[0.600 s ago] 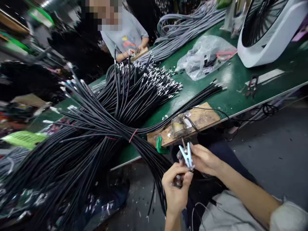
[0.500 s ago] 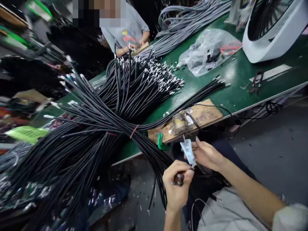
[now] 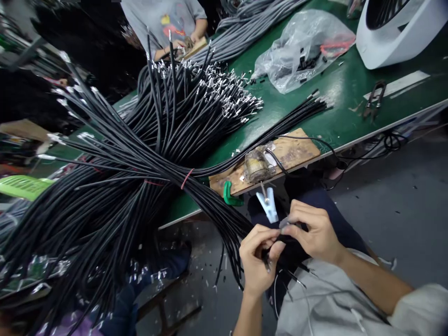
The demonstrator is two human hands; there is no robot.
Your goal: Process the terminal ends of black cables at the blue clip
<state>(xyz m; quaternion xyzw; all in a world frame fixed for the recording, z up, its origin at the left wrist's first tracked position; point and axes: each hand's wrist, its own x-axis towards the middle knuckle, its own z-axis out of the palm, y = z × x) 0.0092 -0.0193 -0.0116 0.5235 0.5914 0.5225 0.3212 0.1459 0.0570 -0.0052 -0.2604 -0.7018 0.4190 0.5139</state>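
Note:
My left hand (image 3: 259, 256) is closed around a black cable (image 3: 268, 266), most of which the fingers hide. Its fingertips meet those of my right hand (image 3: 315, 231), which pinches a small grey piece (image 3: 284, 224) at the cable's end; what it is exactly stays unclear. Just beyond the hands, a light blue clothes-peg-like clip (image 3: 268, 206) sits on the shaft of a small motor (image 3: 257, 165), touched by neither hand. The motor is fixed to a wooden board (image 3: 297, 147) at the table edge.
Bundled black cables (image 3: 140, 172) with whitish ends cover the table's left. A green clamp (image 3: 229, 193) grips the board. A plastic bag (image 3: 287, 51), snips (image 3: 374, 100) and a white fan (image 3: 388, 42) lie farther right. Across the green table (image 3: 343, 123) a person (image 3: 168, 23) works.
My right hand has moved away from the blue clip and come to my left fingertips, now pinching. The clip hangs untouched on the shaft. The whole view has shifted slightly.

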